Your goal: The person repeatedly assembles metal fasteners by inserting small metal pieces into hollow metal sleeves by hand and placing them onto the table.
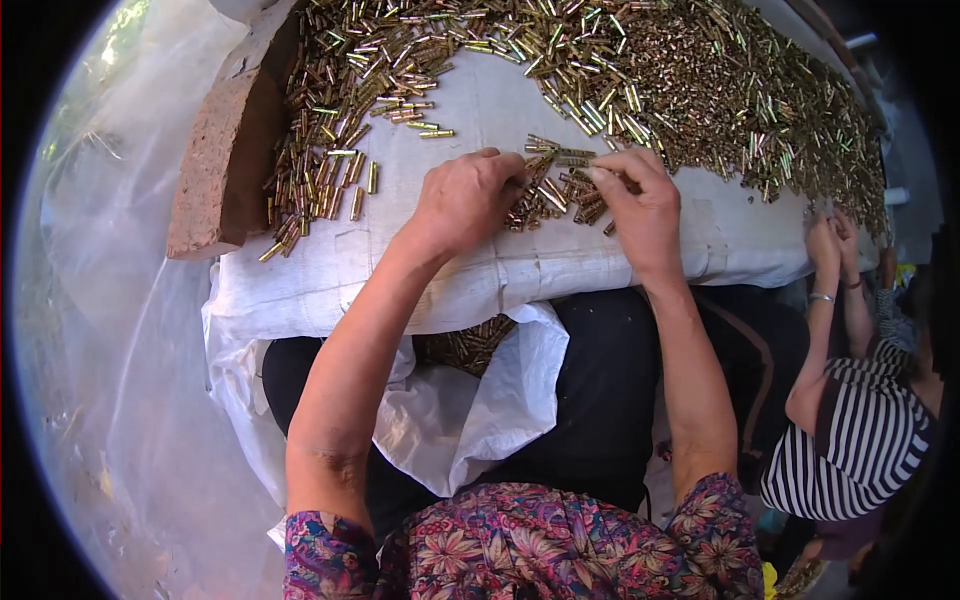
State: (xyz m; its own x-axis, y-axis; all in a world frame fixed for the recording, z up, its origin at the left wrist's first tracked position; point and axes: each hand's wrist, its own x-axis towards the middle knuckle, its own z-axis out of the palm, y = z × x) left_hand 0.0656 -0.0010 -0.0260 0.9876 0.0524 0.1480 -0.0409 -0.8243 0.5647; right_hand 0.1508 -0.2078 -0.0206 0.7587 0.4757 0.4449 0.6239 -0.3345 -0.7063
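Note:
A small cluster of gold-coloured metal sleeves (550, 195) lies on the white cloth between my two hands. My left hand (465, 200) is curled at the cluster's left side, its fingertips turned in and partly hidden; whatever they grip cannot be made out. On the right, the thumb and forefinger of my right hand (640, 205) pinch the end of a slim metal sleeve (574, 158) that points left. Its other fingers fold inward over the cluster's right edge. A white sack (510, 390), held open between my knees, has more metal pieces (470, 345) inside.
A large heap of similar sleeves (480, 20) covers the far part of the cloth-covered table (490, 95), with smaller pieces (690, 90) at right. A reddish brick (215, 165) borders the left. A co-worker's hands (830, 235) work at the right edge. Clear plastic sheeting (120, 330) hangs at left.

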